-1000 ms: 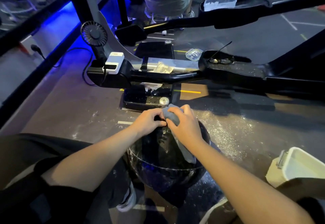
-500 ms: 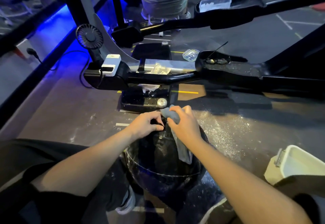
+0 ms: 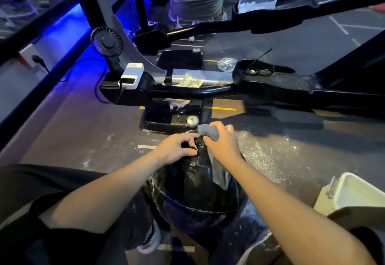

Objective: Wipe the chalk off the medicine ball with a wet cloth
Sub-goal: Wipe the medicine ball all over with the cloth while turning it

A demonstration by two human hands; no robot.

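right hand | cloth shifted slightly toward ball's far top | left hand fingers spread

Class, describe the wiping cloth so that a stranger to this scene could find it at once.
Start at the black medicine ball on the floor between the person's forearms. On its far top, the right hand grips a grey cloth, bunched above the fingers with a tail trailing down the ball. It is the only soft grey thing among dark, glossy surfaces.
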